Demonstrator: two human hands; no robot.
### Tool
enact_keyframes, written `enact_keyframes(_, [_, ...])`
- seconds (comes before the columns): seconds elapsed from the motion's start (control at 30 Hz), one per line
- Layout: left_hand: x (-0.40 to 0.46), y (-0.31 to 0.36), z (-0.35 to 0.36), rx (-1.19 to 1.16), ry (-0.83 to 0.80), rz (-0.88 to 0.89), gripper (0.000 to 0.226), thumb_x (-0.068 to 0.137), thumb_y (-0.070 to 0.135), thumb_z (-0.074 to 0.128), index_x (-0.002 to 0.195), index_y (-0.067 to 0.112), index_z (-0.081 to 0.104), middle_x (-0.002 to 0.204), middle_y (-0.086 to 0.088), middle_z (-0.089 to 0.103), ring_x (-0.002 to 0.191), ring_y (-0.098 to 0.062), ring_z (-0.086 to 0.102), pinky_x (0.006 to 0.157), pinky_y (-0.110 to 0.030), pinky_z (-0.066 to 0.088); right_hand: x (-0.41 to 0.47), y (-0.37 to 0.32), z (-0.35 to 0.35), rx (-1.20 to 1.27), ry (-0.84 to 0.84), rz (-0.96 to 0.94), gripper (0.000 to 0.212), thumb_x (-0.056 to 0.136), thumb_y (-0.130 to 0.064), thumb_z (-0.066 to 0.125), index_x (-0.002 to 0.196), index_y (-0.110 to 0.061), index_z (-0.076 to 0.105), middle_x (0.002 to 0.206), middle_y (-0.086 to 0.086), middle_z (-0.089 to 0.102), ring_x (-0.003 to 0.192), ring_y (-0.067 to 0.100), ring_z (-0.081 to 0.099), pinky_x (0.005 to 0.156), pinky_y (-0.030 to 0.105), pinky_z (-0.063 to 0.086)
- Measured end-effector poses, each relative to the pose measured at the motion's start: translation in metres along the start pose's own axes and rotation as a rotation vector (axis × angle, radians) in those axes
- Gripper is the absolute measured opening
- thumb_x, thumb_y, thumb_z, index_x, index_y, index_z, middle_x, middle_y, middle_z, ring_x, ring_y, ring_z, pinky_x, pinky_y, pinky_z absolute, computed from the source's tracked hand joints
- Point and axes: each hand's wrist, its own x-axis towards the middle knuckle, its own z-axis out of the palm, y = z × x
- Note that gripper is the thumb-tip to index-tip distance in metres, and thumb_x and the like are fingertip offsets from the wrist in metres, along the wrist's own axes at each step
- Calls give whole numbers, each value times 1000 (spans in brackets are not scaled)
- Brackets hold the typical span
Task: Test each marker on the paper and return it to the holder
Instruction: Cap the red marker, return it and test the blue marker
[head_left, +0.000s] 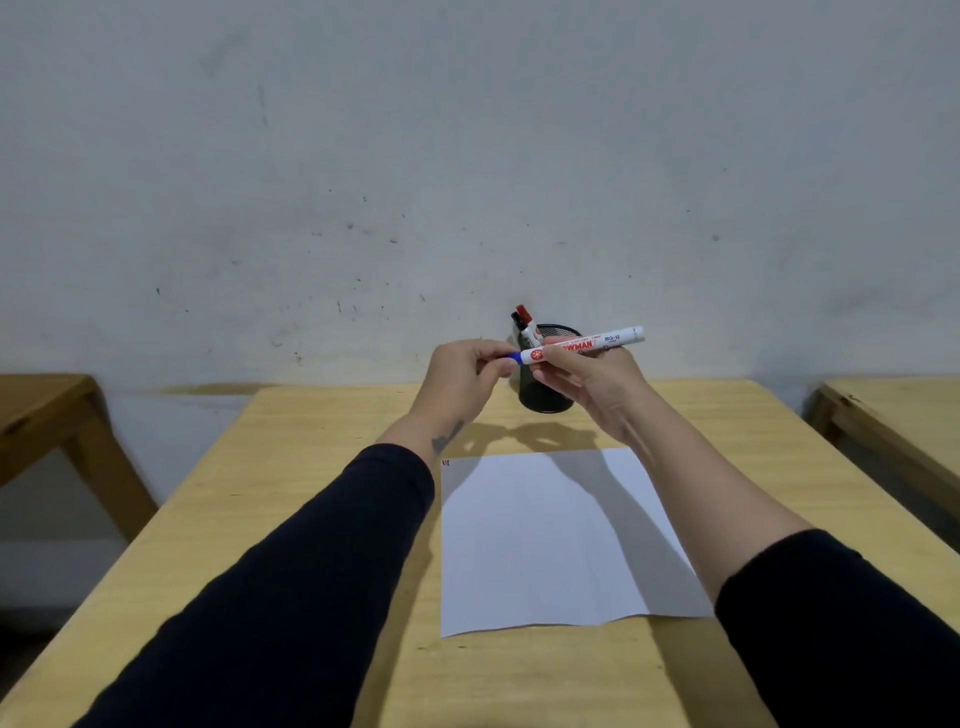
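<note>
I hold a white marker (615, 339) level in the air in front of the holder. My right hand (592, 382) grips its barrel. My left hand (467, 376) pinches its blue cap (513, 357) at the left end. The black mesh holder (545, 397) stands at the far edge of the table, partly hidden behind my hands, with a red-capped marker (525, 322) and a black-capped one sticking out. A white sheet of paper (550, 540) lies flat below my hands, with small dark marks (445, 463) at its top left corner.
The wooden table (322, 519) ends at a grey wall just behind the holder. Other wooden tables stand to the left (47, 410) and right (904, 415), with gaps between.
</note>
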Motion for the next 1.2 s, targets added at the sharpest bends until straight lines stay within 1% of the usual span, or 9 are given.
enact_keyframes(0.37, [-8,-3,9,134,5,12,19,89,10,60,101,11,75,93,-9,73,93,-24,65,84,-30,46,-3,11,-1,7,36,28,14,84,2,65,99,3,63,92,20,67,87,28,67,85,31,57])
enact_keyframes(0.5, [0,5,5,141,63,7,19,91,11,58,100,12,75,90,-10,71,90,-29,63,82,-37,48,-7,2,2,-275,94,64,22,81,-23,73,85,-2,71,82,15,68,75,24,67,85,37,58])
enact_keyframes(0.57, [7,8,1,184,75,17,20,93,13,56,103,12,73,93,-11,71,90,-29,62,83,-40,48,-7,-4,3,-719,198,-104,22,81,-26,72,70,-7,69,71,9,68,66,21,64,76,38,59])
enact_keyframes(0.63, [15,12,-1,231,60,44,20,94,14,55,103,13,73,94,-10,70,89,-28,61,82,-40,49,-5,-8,5,-1149,310,-509,11,82,-21,67,77,-12,69,78,4,68,73,19,57,68,35,52])
enact_keyframes(0.7, [22,17,0,236,39,81,20,93,14,55,100,16,73,93,-5,69,87,-25,60,79,-35,48,4,-11,6,-1424,326,-879,10,79,-16,69,88,-14,71,91,3,66,81,25,55,62,35,44])
enact_keyframes(0.77, [29,23,3,209,31,107,19,92,14,56,99,16,73,92,-2,69,89,-22,60,80,-33,48,18,-13,5,-1543,308,-1010,16,73,-12,72,88,-17,73,87,2,69,78,32,58,59,34,39])
enact_keyframes(0.87, [40,27,6,135,59,115,21,91,14,58,108,14,70,104,-5,72,100,-21,64,91,-35,50,38,-18,5,-1566,359,-1032,12,77,-9,68,82,-19,74,75,0,70,73,31,57,58,31,33])
enact_keyframes(1.0, [53,15,18,129,54,-15,61,89,26,65,142,9,40,135,-8,57,126,-20,52,105,-32,40,63,-26,3,-1357,335,-785,19,90,-18,59,107,-18,68,96,0,69,95,24,56,68,35,46])
enact_keyframes(1.2, [61,-23,66,121,-34,-184,59,77,27,76,126,12,47,128,-6,56,121,-23,51,90,-25,37,104,-30,10,-1127,300,-623,21,90,-20,59,107,-11,67,94,5,67,80,21,63,70,27,45])
